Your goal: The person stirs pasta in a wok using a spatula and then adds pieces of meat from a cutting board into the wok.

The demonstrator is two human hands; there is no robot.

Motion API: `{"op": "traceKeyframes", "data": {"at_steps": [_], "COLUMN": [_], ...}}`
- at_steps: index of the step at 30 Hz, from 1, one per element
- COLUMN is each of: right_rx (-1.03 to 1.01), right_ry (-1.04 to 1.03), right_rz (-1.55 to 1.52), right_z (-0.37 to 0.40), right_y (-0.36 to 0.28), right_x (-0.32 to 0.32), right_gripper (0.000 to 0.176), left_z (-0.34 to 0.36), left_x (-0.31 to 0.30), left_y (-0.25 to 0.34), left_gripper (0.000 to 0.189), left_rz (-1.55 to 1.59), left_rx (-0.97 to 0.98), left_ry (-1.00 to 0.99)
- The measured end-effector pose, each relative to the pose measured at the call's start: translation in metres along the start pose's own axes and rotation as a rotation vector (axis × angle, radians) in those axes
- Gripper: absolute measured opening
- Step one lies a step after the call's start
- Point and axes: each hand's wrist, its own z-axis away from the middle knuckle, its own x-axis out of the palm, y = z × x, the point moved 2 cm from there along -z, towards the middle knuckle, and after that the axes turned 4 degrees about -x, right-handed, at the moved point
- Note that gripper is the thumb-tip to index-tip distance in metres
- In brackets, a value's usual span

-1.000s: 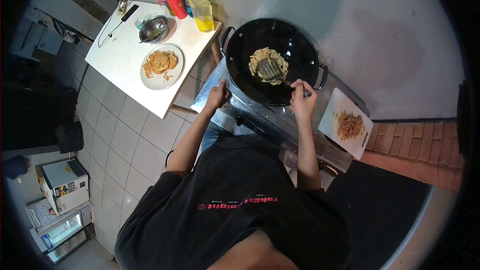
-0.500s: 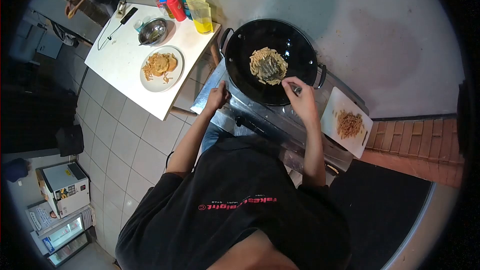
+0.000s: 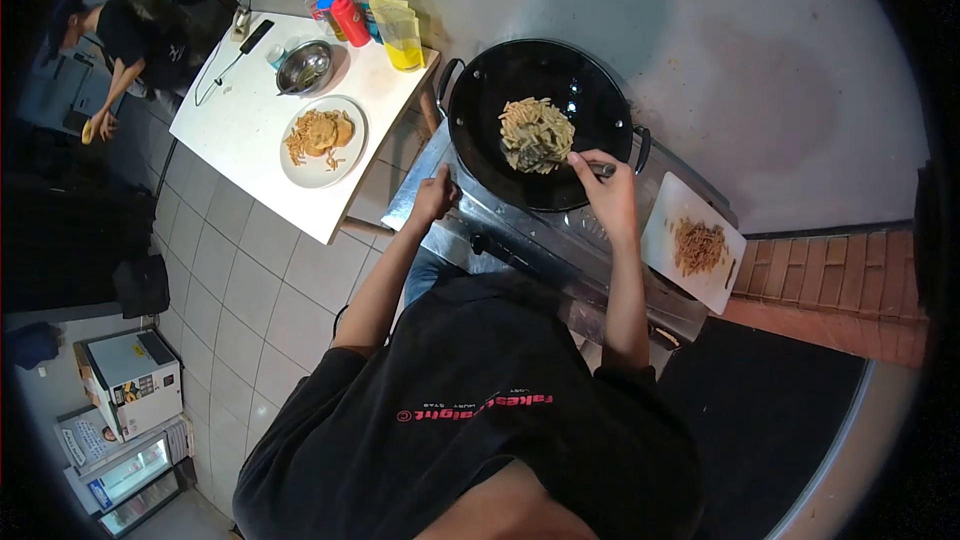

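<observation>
Metal spatula [image 3: 597,169] shifted under pale pasta heap [image 3: 537,128]; right grip [image 3: 610,192] clenched on its handle for leverage; left grip [image 3: 435,198] braces beside round black wok [image 3: 590,90], closure unclear.

The spatula [image 3: 535,154], laid on top of the fries [image 3: 537,128] a second ago, has been worked under the pile's near edge. The fries have been heaped tighter. The right hand [image 3: 612,195] has been shifted slightly. A second person [image 3: 125,35] has been brought into view at far left.
</observation>
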Motion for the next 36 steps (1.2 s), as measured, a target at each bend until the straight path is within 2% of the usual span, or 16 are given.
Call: {"op": "traceKeyframes", "data": {"at_steps": [4, 6, 12, 16, 24, 30, 34, 36], "right_rx": [-0.023, -0.067, -0.157, -0.102, -0.229, -0.177, -0.240, -0.137], "right_ry": [-0.059, -0.154, -0.131, -0.093, -0.073, -0.072, -0.033, -0.095], "right_rz": [0.044, -0.047, 0.097, 0.048, 0.076, 0.056, -0.069, 0.025], "right_z": [0.005, 0.005, 0.003, -0.001, -0.003, -0.009, -0.004, 0.008], "right_y": [-0.013, -0.014, -0.031, -0.026, -0.040, -0.025, -0.002, -0.002], "right_x": [0.002, 0.004, -0.004, -0.007, -0.014, -0.005, 0.008, 0.010], "right_gripper": [0.021, 0.017, 0.014, 0.015, 0.012, 0.009, 0.009, 0.011], "left_z": [-0.006, -0.007, -0.004, 0.000, -0.010, -0.016, -0.009, -0.006], "left_x": [-0.004, -0.004, -0.003, 0.000, -0.003, -0.006, -0.006, -0.005], "left_y": [-0.006, -0.007, -0.007, -0.001, -0.010, -0.015, -0.011, -0.006], "left_gripper": [0.071, 0.071, 0.071, 0.071, 0.071, 0.071, 0.068, 0.068], "left_rz": [0.010, 0.012, -0.016, -0.017, -0.032, -0.019, -0.035, -0.050], "left_rx": [-0.025, -0.023, 0.047, -0.001, 0.038, 0.022, -0.013, -0.022], "left_ry": [-0.002, -0.017, 0.046, 0.004, 0.006, 0.013, 0.012, 0.028]}}
